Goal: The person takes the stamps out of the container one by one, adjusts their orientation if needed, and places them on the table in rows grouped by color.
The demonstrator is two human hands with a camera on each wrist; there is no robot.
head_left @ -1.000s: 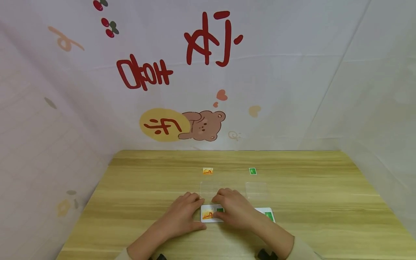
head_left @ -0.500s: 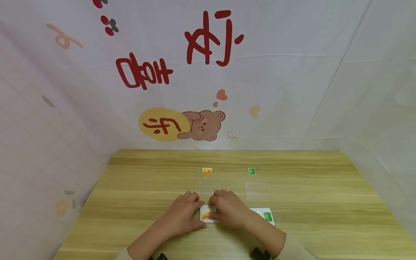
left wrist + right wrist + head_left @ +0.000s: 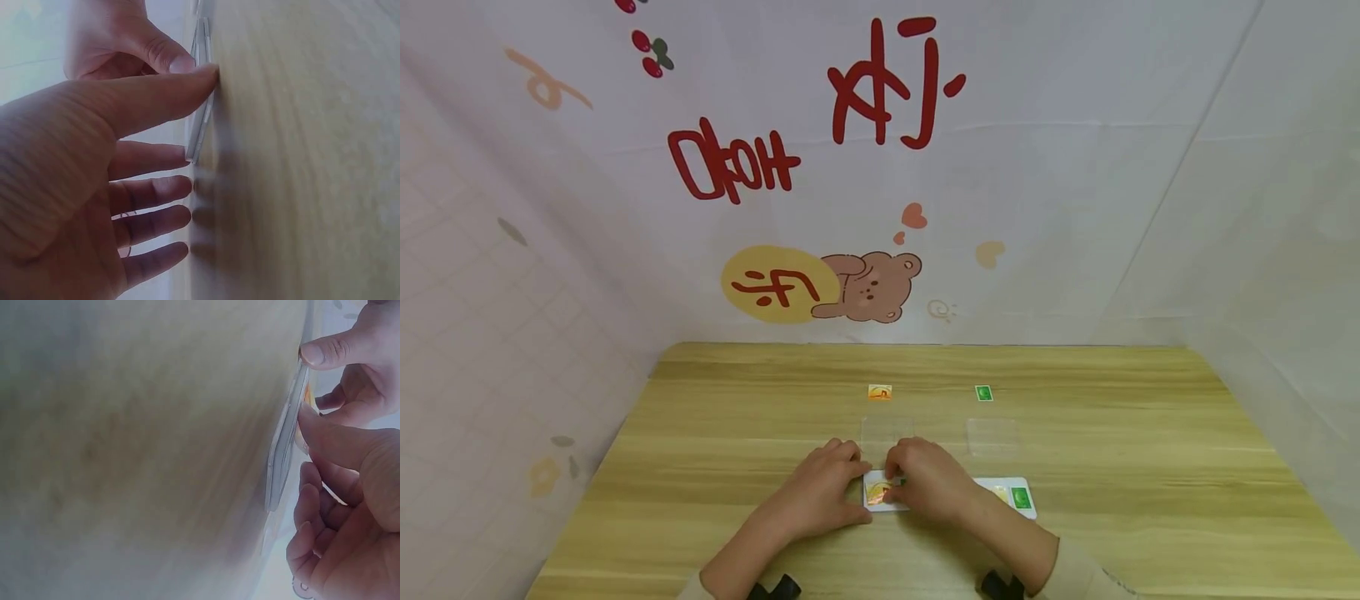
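Note:
A white card with an orange picture and a partly covered green one lies on the table before me. My left hand grips its left end, thumb at the near corner and index finger at the far one. In the left wrist view the card shows edge-on, inside a clear layer. My right hand reaches over the card with curled fingers, thumb and index pinching at the orange picture piece. The right hand hides the card's right part.
A second white card with a green stamp picture lies to the right, partly under the right wrist. Behind are two clear plastic squares. Farther back lie a small orange stamp and a small green stamp. White printed cloth encloses the table.
My right hand has shifted left along the card, its thumb and index now closer together at the orange picture. The left hand keeps its hold on the card's left end.

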